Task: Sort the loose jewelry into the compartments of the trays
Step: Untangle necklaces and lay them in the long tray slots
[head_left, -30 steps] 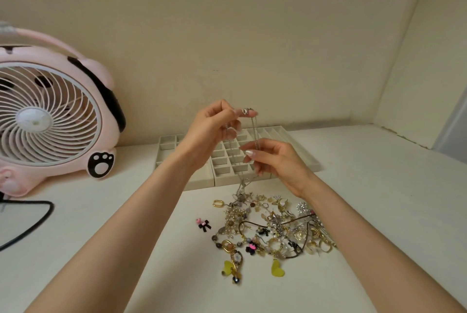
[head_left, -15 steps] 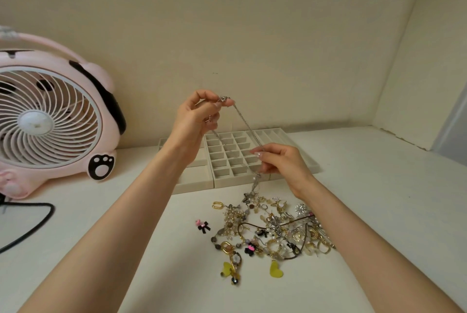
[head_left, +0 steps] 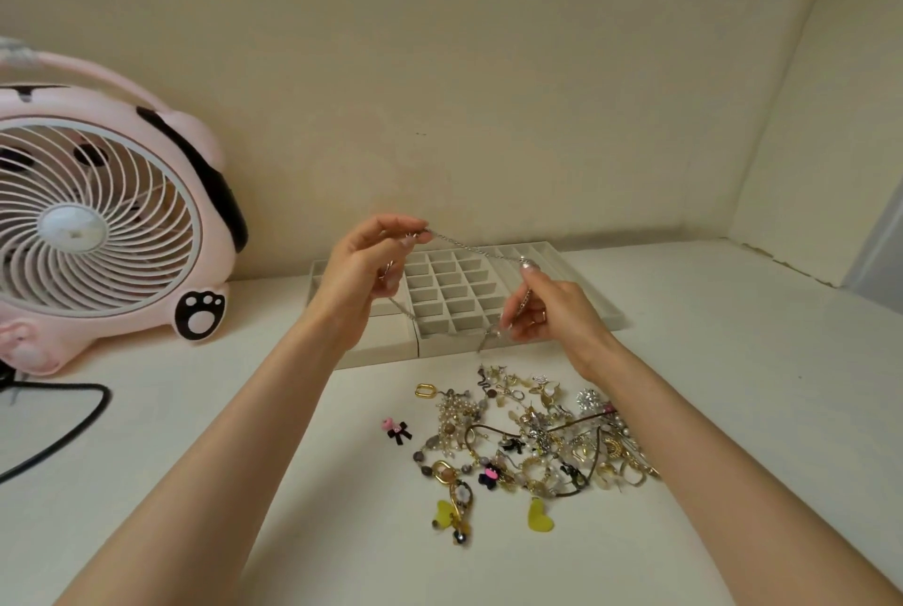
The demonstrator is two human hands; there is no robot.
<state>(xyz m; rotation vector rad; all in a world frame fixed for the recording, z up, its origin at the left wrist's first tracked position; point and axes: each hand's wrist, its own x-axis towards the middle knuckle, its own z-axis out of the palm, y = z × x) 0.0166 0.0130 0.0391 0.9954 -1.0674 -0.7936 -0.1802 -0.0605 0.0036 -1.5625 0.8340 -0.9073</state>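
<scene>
- The left hand (head_left: 359,273) pinches one end of a silver chain (head_left: 471,245) between thumb and fingertips, raised above the trays (head_left: 593,292).
- The right hand (head_left: 549,312) pinches the same chain at its index fingertip. The chain runs taut between the hands, and a further length hangs down past the right palm.
- The left hand and forearm hide much of the leftmost tray. The gridded middle tray (head_left: 447,295) shows between the hands, crossed by the chain.
- A pile of loose jewelry (head_left: 532,439) lies on the white table (head_left: 733,385), just in front of the trays, with the right forearm over its right edge.
- A pink-and-black bow charm (head_left: 398,429) sits apart to the pile's left, and a yellow heart (head_left: 540,516) at its near edge.
- A pink fan (head_left: 93,224) stands far left against the wall, with its black cable (head_left: 73,434) trailing on the table.
</scene>
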